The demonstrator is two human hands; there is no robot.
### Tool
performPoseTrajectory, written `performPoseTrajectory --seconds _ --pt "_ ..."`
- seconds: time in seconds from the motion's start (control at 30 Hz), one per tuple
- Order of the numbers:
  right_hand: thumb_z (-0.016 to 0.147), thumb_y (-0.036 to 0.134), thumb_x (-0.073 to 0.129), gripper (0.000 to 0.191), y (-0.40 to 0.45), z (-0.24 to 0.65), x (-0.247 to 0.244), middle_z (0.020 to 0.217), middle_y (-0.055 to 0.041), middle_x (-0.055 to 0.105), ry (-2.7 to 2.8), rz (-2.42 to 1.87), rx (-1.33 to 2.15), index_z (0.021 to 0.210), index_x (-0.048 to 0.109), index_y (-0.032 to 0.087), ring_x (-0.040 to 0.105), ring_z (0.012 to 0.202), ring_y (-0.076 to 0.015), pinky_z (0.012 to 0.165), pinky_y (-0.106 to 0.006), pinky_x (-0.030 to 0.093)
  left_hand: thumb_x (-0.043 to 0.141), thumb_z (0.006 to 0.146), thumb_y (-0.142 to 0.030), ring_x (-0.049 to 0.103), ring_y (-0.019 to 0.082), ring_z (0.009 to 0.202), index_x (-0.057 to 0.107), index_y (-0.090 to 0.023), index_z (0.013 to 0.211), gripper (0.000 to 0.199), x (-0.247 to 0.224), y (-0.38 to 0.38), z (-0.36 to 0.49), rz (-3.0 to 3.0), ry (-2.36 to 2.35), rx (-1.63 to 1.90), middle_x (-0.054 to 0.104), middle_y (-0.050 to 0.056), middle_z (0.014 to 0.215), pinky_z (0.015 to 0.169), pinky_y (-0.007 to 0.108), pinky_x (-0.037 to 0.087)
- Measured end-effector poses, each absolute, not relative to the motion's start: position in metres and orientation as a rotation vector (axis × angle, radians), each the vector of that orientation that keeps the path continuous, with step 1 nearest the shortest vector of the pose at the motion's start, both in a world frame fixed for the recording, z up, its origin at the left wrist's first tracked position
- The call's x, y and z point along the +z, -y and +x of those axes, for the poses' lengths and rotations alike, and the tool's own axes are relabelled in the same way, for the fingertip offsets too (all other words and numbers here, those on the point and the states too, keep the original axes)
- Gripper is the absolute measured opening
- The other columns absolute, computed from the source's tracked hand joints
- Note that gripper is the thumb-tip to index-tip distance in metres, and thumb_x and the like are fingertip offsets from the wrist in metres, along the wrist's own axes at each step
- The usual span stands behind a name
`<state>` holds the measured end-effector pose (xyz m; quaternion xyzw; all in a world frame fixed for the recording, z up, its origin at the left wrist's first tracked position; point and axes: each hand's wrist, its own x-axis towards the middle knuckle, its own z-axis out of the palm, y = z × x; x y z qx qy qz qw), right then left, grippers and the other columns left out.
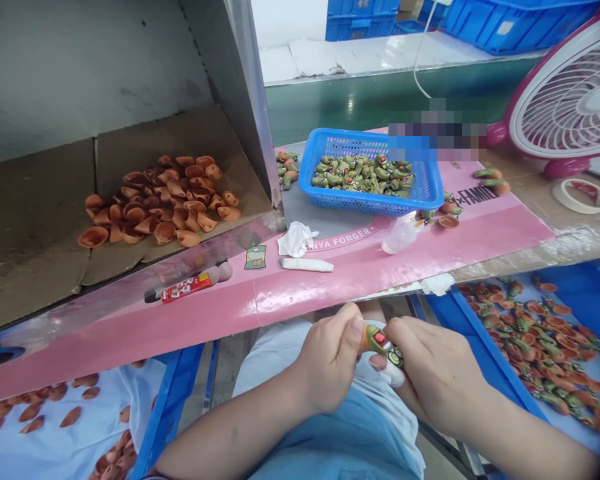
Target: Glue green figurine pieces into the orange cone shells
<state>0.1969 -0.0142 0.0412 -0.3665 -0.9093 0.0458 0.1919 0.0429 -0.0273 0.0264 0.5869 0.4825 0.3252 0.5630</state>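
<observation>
A small green and orange figure [379, 338] with a red mouth and yellow eyes is held between my two hands, over my lap in front of the table edge. My left hand [330, 353] has its thumb and fingers closed on the orange end. Closed on the green end is my right hand [430, 367], with something white [394, 375] around one of its fingers. A blue basket [370, 203] on the table holds many green pieces [363, 175]. Orange shell-like pieces [163, 203] lie piled in an open box at the left.
On the pink mat [240, 300] are a red tube [187, 287], a crumpled tissue [297, 240], a white roll [307, 265] and a small clear bottle [400, 237]. A fan [570, 93] and tape roll [582, 195] stand right. Blue trays [485, 343] of pieces flank my lap.
</observation>
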Motion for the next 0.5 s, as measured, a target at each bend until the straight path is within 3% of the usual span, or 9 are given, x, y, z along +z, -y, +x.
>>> performPoseTrajectory --seconds 0.5 --pt "0.086 0.029 0.026 0.025 0.016 0.194 0.033 0.051 0.0006 0.047 2.52 -0.907 0.148 0.066 0.038 0.02 0.046 0.045 -0.0123 0.044 -0.024 0.029 0.015 0.088 -0.043 0.038 0.013 0.055 0.033 -0.021 0.067 0.037 0.027 0.034 0.04 1.413 -1.235 0.707 0.038 -0.002 0.058 0.056 0.026 0.032"
